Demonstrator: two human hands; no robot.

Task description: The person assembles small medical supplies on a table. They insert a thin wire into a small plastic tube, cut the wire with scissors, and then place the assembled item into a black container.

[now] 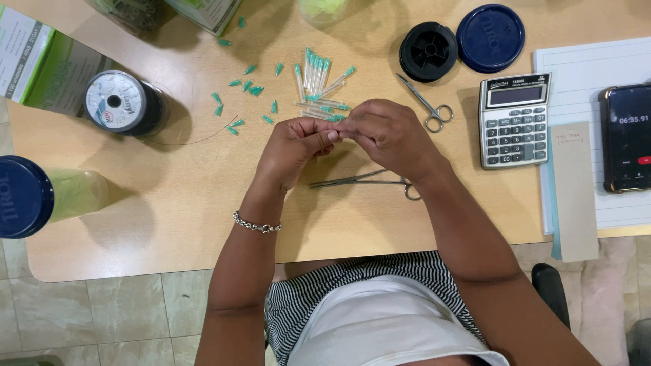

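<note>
Both hands meet fingertip to fingertip above the surface (169,203): left hand (293,150) and right hand (388,134), grip pinched together on something too small to tell. Green-capped needles (317,87) lie just beyond, forceps (366,181) beneath, scissors (427,105) and calculator (514,120) to the right.

Two hands pinched together, left hand (293,146), right hand (386,132), needle caps (315,85) beyond, forceps (366,181) beneath

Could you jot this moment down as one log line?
left hand: fingertips meet right hand, item between them too small to tell | needles: beyond hands | forceps: on table
</note>
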